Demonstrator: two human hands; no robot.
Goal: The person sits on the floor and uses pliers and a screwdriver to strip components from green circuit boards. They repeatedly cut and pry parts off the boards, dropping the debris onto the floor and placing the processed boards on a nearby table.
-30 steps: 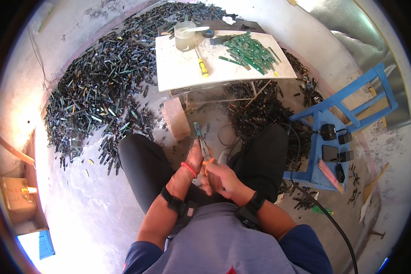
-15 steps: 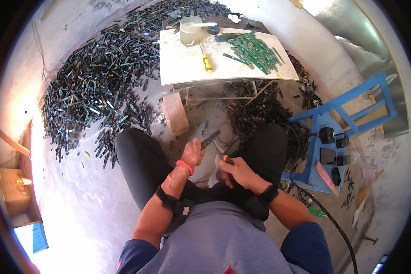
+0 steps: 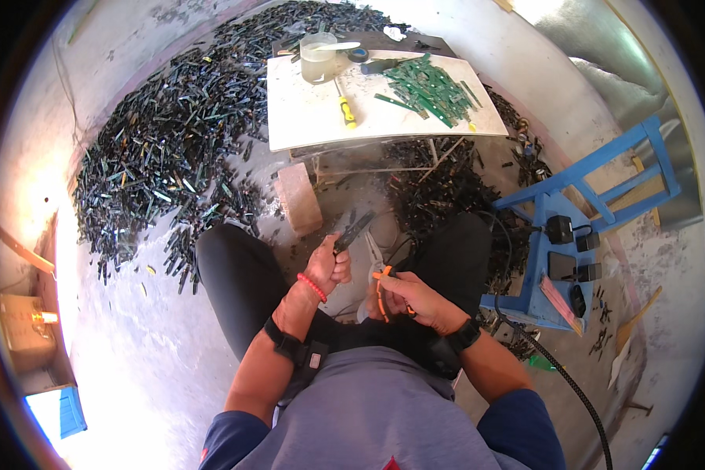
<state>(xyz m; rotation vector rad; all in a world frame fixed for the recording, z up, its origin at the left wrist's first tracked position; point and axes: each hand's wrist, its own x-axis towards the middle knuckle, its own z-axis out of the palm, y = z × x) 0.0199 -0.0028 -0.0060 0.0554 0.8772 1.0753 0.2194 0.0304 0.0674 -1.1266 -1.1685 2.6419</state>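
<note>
Your left hand (image 3: 325, 264) and right hand (image 3: 417, 300) have moved apart, the left clasping a long, flat, dark strip (image 3: 354, 232) between your knees (image 3: 231, 249), the right gripping orange-handled metal pliers (image 3: 376, 254).

Near left corner of bench (image 3: 298, 125) open; passable gap on bench between screwdriver (image 3: 347, 115) and green strips (image 3: 435, 94). Jar (image 3: 318, 72) obstructs bench's rear left. Before bench: block (image 3: 299, 205), pliers (image 3: 381, 272).

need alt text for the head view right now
A seated person's left hand holds a dark strip beside orange-handled pliers in the right hand. Ahead, a white-topped table bears green strips and a yellow-handled screwdriver; a dark pile spreads at left.
</note>
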